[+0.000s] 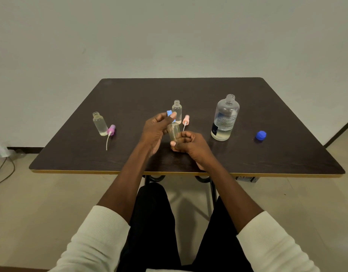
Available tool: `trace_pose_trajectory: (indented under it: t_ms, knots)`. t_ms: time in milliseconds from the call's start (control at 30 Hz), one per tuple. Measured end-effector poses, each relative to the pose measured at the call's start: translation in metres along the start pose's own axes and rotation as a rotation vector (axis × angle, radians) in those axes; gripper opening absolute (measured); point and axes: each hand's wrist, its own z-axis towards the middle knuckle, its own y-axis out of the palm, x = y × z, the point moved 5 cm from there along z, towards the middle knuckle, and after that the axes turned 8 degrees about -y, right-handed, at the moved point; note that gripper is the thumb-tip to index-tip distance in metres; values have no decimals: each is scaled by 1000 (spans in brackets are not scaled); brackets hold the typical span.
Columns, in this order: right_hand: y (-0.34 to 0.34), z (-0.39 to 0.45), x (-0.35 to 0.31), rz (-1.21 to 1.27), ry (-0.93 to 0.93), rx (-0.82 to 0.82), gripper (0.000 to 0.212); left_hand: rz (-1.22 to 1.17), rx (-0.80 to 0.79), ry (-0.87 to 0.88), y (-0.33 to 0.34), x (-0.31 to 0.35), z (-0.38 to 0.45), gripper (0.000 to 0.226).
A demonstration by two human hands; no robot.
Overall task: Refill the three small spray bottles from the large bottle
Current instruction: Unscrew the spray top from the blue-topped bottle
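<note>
Head view is showing a person seated at a dark table (188,89), working at its middle. The right hand (190,143) is gripping the base of a small clear spray bottle (174,131), fingers curled round it, holding it tilted just above the tabletop. The left hand (157,130) is pinching the blue spray cap (169,113) at that bottle's top. Two other small bottles are standing open: one (100,123) at the left with a purple spray head (110,130) lying beside it, another (177,108) just beyond the hands with a pink spray head (185,120) lying to its right. The large bottle (225,117) is standing uncapped at the right, liquid low in it, and its blue cap (260,135) is lying well apart, further right.
</note>
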Motion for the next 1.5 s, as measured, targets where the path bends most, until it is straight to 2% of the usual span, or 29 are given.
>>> trace_pose_trajectory:
  t_ms: [167, 333, 433, 567, 733, 867, 933, 1033, 1133, 1200, 1333, 1500]
  knots:
    - [1, 1, 1, 7, 9, 22, 31, -95, -70, -24, -1, 0, -2, 17]
    - [2, -1, -2, -69, -17, 25, 30, -52, 66, 7, -3, 2, -2, 23]
    - [2, -2, -4, -53, -19, 31, 29, -90, -8, -13, -1, -2, -3, 11]
    - [1, -2, -3, -77, -13, 32, 29, -53, -58, -14, -4, -3, -3, 16]
    - [3, -2, -2, -81, -16, 50, 28, -160, 154, 52, -13, 9, 2, 24]
    - [8, -1, -4, -96, -25, 88, 27, -309, 433, 41, -36, 22, 24, 22]
    - [10, 1, -4, -111, -27, 109, 26, -184, 545, 39, -49, 25, 36, 20]
    - [10, 7, -2, -151, -45, 165, 26, 119, 634, 76, -62, 20, 49, 28]
    - [9, 11, 0, -192, -52, 183, 25, 451, 658, 86, -63, 11, 49, 28]
    - [8, 13, 1, -212, -50, 179, 24, 578, 656, 72, -65, 1, 51, 30]
    - [6, 15, 3, -203, -36, 176, 24, 737, 686, 54, -69, -13, 55, 35]
    - [5, 16, 5, -206, -43, 177, 25, 747, 714, 83, -70, -14, 53, 33]
